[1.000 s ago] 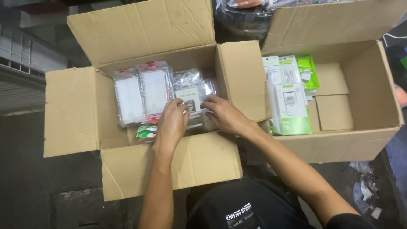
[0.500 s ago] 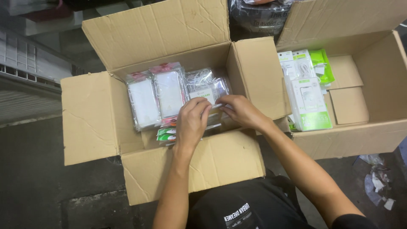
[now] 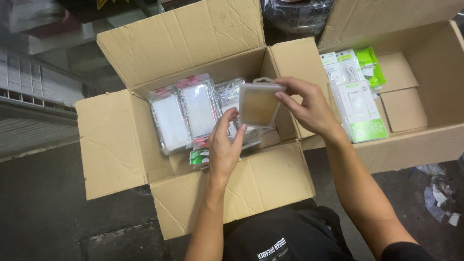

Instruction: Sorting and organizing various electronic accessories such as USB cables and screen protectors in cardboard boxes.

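An open cardboard box (image 3: pixel 261 181) sits in front of me with several clear-wrapped white packs (image 3: pixel 183 113) standing in a row inside. My right hand (image 3: pixel 307 106) holds a flat clear packet with a tan card (image 3: pixel 258 105) lifted above the box's right side. My left hand (image 3: pixel 224 145) touches the packet's lower left corner with its fingertips, fingers apart, just over the packs. A small green and red packet (image 3: pixel 198 155) lies low in the box beside my left wrist.
A second open cardboard box (image 3: pixel 415 140) stands at the right, holding white and green retail packs (image 3: pixel 360 104) and small plain cartons (image 3: pixel 403 108). Dark floor lies to the left and front. Scraps of plastic (image 3: pixel 437 195) lie on the floor at the far right.
Both hands were down among the packs in the box. My right hand has since lifted one flat packet up and out, and my left hand follows at its lower edge.
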